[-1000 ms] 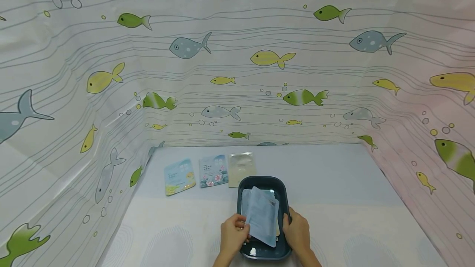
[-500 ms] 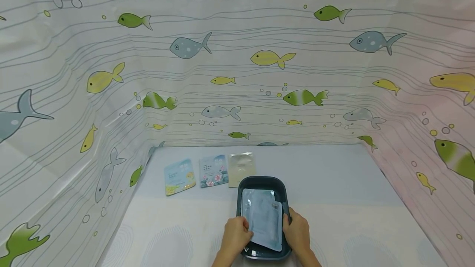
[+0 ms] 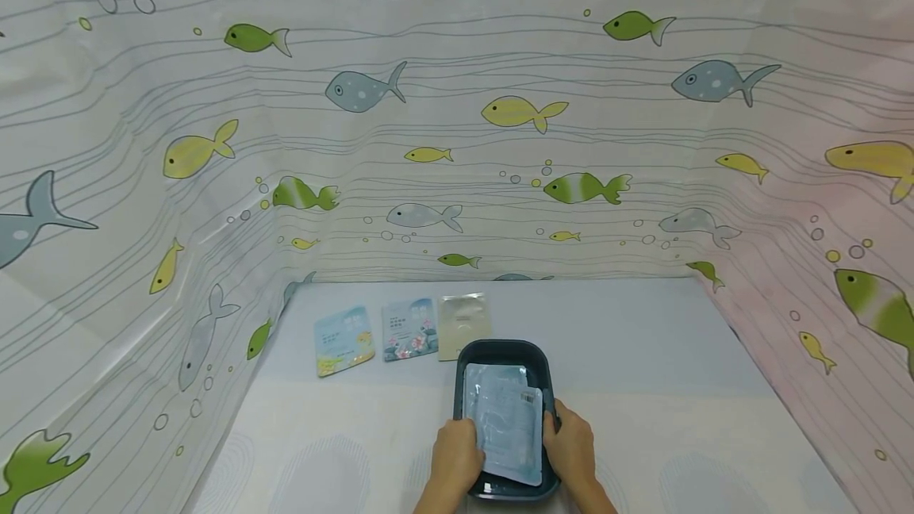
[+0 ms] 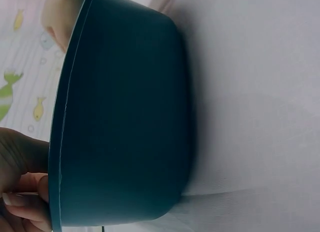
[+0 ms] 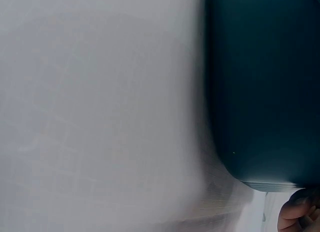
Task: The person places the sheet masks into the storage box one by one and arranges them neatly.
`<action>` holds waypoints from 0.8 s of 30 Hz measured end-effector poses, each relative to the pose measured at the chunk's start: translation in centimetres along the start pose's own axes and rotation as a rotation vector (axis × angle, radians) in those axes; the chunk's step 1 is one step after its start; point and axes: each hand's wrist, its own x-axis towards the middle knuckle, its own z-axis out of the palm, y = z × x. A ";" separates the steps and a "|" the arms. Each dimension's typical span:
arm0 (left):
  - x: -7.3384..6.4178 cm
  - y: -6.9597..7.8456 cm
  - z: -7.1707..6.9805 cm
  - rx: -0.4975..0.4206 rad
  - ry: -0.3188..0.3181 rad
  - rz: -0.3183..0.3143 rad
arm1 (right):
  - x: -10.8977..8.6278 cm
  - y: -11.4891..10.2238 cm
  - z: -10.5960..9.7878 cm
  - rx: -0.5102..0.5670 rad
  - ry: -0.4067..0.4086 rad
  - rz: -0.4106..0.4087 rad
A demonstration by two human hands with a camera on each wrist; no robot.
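Observation:
A dark teal plastic basin [image 3: 505, 351] stands lengthwise in front of me, two light blue face mask packets [image 3: 508, 435] lying overlapped inside it. The upper packet is slanted and has a small barcode at its top right corner. My left hand [image 3: 458, 450] grips the basin's left rim, close beside the packets. On the opposite side, my right hand [image 3: 571, 443] holds the right rim. Seen from the left wrist, curled fingers [image 4: 27, 209] sit at the rim above the basin's smooth outer wall. The right wrist view catches only some fingers [image 5: 300, 212] at the basin's corner.
Beyond the basin, to its left, lie a blue and yellow packet [image 3: 345, 341], a floral packet [image 3: 410, 330] and a pale gold packet [image 3: 462, 324] partly behind the rim. A fish-patterned curtain [image 3: 457, 125] surrounds the white table [image 3: 643, 387].
The upper packet, lifted at its edge by my left hand, has come down flat in the basin. My left hand has shifted from it to the left rim; the right stays put.

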 end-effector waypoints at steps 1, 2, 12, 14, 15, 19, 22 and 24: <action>0.0 0.0 0.0 0.008 0.002 -0.004 | 0.0 0.0 0.0 0.001 0.001 0.000; 0.0 0.0 0.0 0.014 0.000 -0.010 | 0.0 0.0 0.1 0.001 0.002 -0.004; -0.3 -0.5 -0.5 -0.148 -0.003 -0.039 | -0.1 -0.1 0.0 -0.004 -0.006 0.009; -0.4 -1.0 -0.4 -0.242 0.031 -0.039 | -0.1 -0.1 -0.1 -0.004 -0.005 0.002; -0.3 -1.3 -0.4 -0.291 0.057 -0.041 | -0.2 -0.1 -0.1 -0.004 0.001 -0.003; -0.1 -2.6 -0.3 -0.447 0.200 -0.071 | -0.2 -0.1 -0.2 -0.008 0.024 -0.026; 0.2 -3.9 -0.6 -0.482 0.320 -0.114 | -0.2 -0.1 -0.2 -0.014 0.028 -0.036; 0.4 -5.0 -1.1 -0.468 0.385 -0.145 | -0.2 -0.2 -0.2 -0.011 0.023 -0.032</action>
